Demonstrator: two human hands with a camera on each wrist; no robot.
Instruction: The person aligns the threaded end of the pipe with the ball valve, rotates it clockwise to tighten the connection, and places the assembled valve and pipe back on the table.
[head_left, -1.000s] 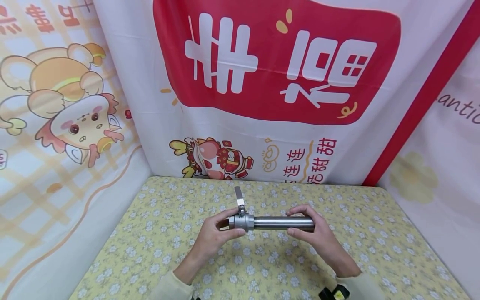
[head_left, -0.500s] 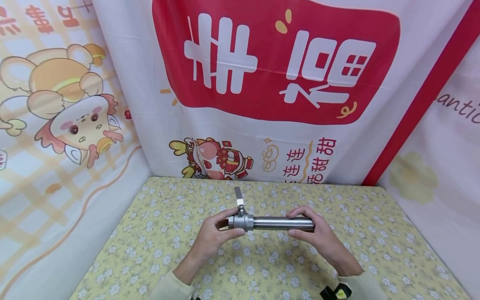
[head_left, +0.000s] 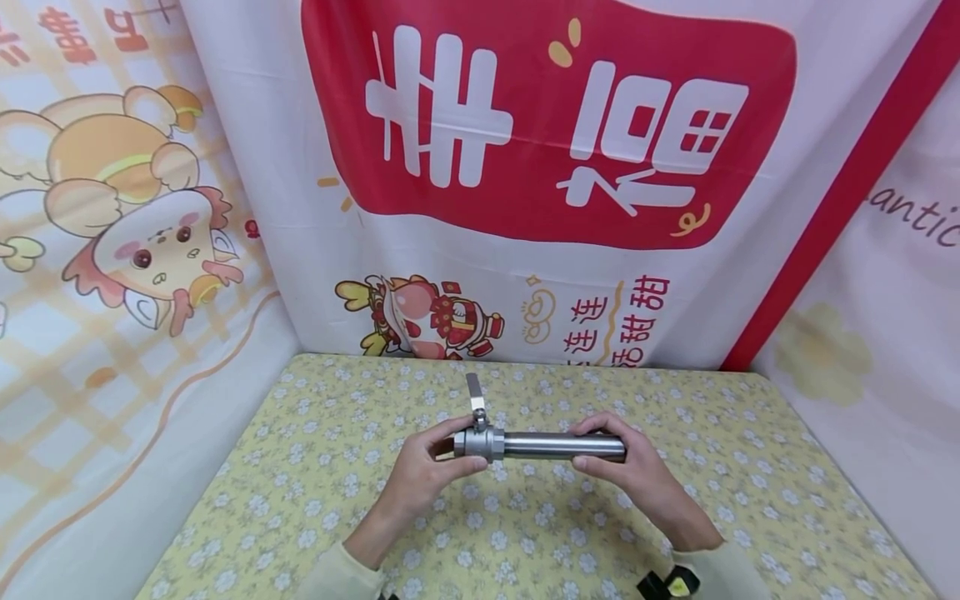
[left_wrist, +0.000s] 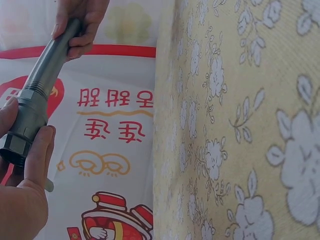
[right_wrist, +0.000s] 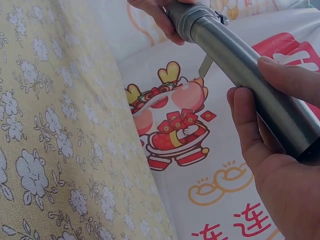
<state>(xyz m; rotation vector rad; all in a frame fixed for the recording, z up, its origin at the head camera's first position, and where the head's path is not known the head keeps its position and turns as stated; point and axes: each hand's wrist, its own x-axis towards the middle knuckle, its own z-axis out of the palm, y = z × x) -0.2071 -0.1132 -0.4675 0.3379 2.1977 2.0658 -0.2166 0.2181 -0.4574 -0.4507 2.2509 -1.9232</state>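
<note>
Valve, pipe held above flowered cloth; printed sheet behind.

I see two plain cream sleeves, and a black gadget with a yellow patch beside the right cuff.

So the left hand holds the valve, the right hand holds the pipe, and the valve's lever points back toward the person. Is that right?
Not quite: the lever points away, not back, as the head view shows. The left hand does hold the valve, and the right hand the pipe.
</note>
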